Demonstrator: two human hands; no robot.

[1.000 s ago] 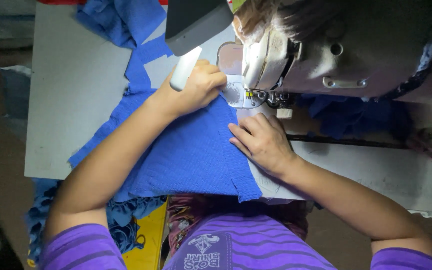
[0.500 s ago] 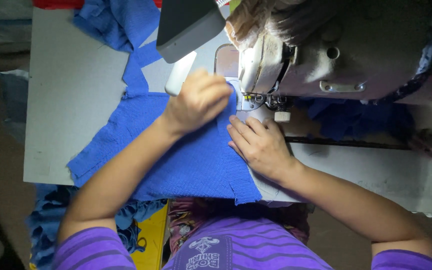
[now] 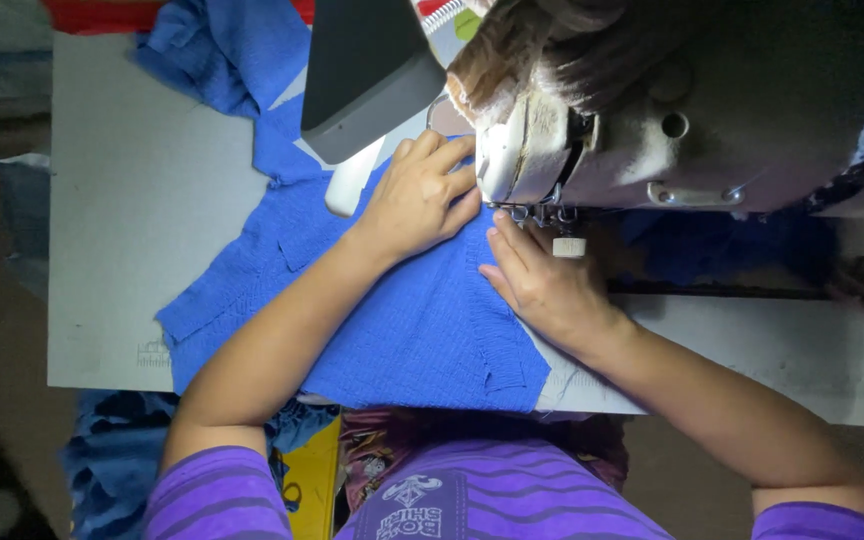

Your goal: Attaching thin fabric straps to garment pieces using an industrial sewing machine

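Observation:
A piece of blue knitted fabric (image 3: pixel 422 320) lies flat on the grey sewing table (image 3: pixel 132 240), its far edge under the presser foot (image 3: pixel 542 212) of a worn sewing machine (image 3: pixel 692 110). My left hand (image 3: pixel 417 195) presses flat on the fabric just left of the foot, fingers spread toward the machine. My right hand (image 3: pixel 542 280) lies flat on the fabric's right edge, fingertips close beside the foot. Neither hand grips anything. The needle itself is hidden by the machine head.
A dark grey box-shaped part (image 3: pixel 367 75) juts over the table above my left hand, with a white cylindrical piece (image 3: pixel 352 180) beneath it. More blue fabric (image 3: pixel 222 50) is piled at the table's far edge and hangs below the near edge (image 3: pixel 112 450).
The view has shifted. My left hand slid forward on the fabric to sit close beside the machine head. My right hand moved its fingertips nearer the presser foot.

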